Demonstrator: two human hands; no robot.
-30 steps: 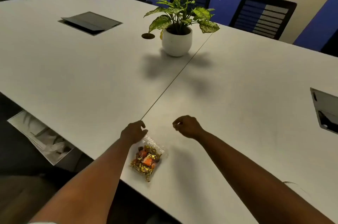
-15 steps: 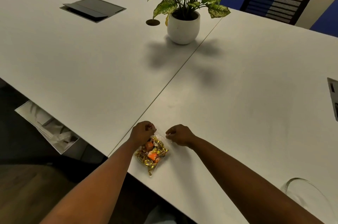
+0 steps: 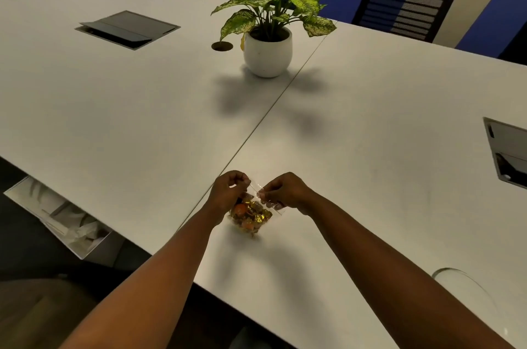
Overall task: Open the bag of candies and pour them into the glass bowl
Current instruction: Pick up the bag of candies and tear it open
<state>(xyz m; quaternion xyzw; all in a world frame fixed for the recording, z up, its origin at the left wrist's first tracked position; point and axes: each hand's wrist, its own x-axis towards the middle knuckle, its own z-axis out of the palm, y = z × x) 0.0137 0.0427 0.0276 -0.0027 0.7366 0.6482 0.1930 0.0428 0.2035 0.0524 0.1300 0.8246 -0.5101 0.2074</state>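
Nearest me on my right, the glass bowl (image 3: 456,281) shows only its rim at the bench (image 3: 370,149) edge. Ahead, my left hand (image 3: 228,192) and right hand (image 3: 282,192) each pinch the clear top of the bag of candies (image 3: 251,216), its bottom resting on the bench. I should pull the two sides apart evenly, keeping the mouth up so nothing spills. I can read no label. Beyond stands a potted plant (image 3: 268,49).

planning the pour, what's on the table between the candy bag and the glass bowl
In the head view, only the right forearm crosses above that stretch; the table between the candy bag and the glass bowl is bare.
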